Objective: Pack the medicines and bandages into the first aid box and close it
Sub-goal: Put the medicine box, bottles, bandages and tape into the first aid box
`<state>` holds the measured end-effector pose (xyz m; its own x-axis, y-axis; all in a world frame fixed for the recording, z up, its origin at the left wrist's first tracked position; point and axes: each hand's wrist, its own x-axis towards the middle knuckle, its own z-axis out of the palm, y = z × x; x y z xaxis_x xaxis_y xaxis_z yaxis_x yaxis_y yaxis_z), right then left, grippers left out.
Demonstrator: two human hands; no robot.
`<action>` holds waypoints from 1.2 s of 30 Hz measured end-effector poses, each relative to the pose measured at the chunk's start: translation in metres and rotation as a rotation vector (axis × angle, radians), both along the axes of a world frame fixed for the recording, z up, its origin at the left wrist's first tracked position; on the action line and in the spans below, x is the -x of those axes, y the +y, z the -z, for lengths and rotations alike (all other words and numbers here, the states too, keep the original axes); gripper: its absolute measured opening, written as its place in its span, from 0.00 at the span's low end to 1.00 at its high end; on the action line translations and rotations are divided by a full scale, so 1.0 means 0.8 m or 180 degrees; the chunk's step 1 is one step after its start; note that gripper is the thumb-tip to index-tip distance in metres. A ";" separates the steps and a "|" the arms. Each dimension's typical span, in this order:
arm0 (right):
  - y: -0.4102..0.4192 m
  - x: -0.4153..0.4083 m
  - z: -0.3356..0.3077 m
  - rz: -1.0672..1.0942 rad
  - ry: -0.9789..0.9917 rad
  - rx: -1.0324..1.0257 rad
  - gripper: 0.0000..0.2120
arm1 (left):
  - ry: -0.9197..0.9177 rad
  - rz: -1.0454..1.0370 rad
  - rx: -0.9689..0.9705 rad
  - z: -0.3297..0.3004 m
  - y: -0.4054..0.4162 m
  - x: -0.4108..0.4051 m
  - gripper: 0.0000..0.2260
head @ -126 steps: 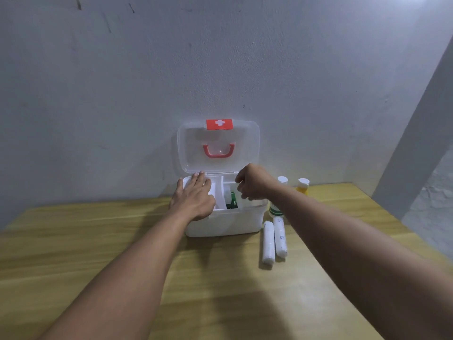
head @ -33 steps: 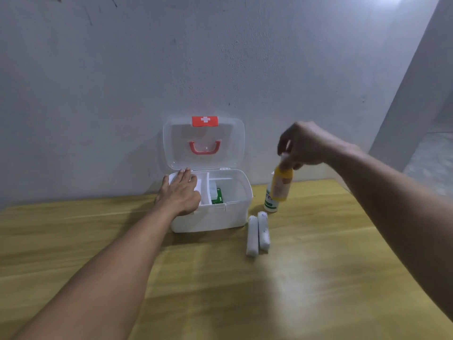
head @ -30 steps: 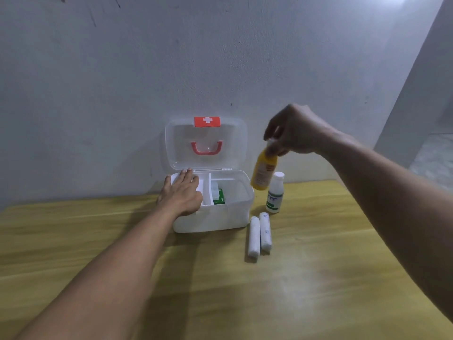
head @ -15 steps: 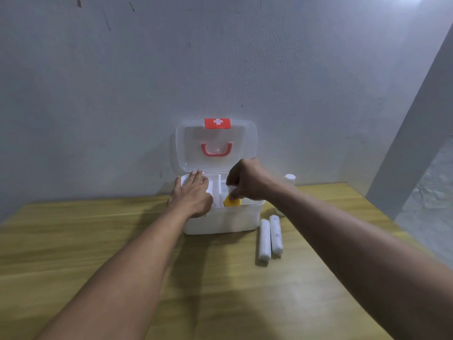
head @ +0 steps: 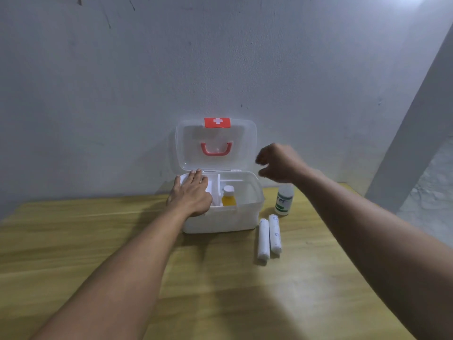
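Observation:
The white first aid box [head: 220, 223] stands on the wooden table with its clear lid [head: 215, 143] upright against the wall. A yellow bottle [head: 228, 197] with a white cap stands inside the box. My left hand [head: 190, 193] lies flat on the box's left rim and inner tray. My right hand [head: 278, 163] hovers empty above the box's right edge, fingers loosely apart. A white bottle with a green label [head: 283, 201] stands on the table right of the box. Two white bandage rolls [head: 269, 238] lie side by side in front of that bottle.
The wooden table [head: 220, 290] runs to a grey wall behind the box. A grey pillar [head: 411, 143] rises at the right past the table's far corner.
My right hand set the yellow bottle down in the box, let it go and rose to the right, empty. My left hand stayed on the box.

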<state>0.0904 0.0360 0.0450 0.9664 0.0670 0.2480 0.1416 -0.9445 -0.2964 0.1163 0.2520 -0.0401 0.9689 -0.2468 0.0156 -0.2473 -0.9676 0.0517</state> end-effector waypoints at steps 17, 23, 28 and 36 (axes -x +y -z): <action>-0.044 0.034 -0.039 0.0434 -0.0542 0.0262 0.13 | 0.0026 -0.0021 -0.0032 0.001 -0.001 -0.001 0.27; 0.003 0.039 -0.054 0.0005 -0.0564 -0.0155 0.15 | 0.0036 -0.0018 0.0035 -0.001 -0.001 0.001 0.28; 0.026 0.029 -0.005 -0.0271 -0.0143 0.0189 0.15 | 0.0010 0.0011 0.0052 -0.005 -0.008 0.002 0.28; 0.026 0.011 0.049 -0.0212 0.0240 0.0442 0.17 | 0.0070 0.0032 -0.0006 0.005 -0.006 0.005 0.27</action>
<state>0.0812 0.0567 0.0060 0.9742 0.1601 0.1590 0.1875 -0.9664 -0.1759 0.1122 0.2472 -0.0443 0.9665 -0.2566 -0.0063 -0.2559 -0.9651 0.0554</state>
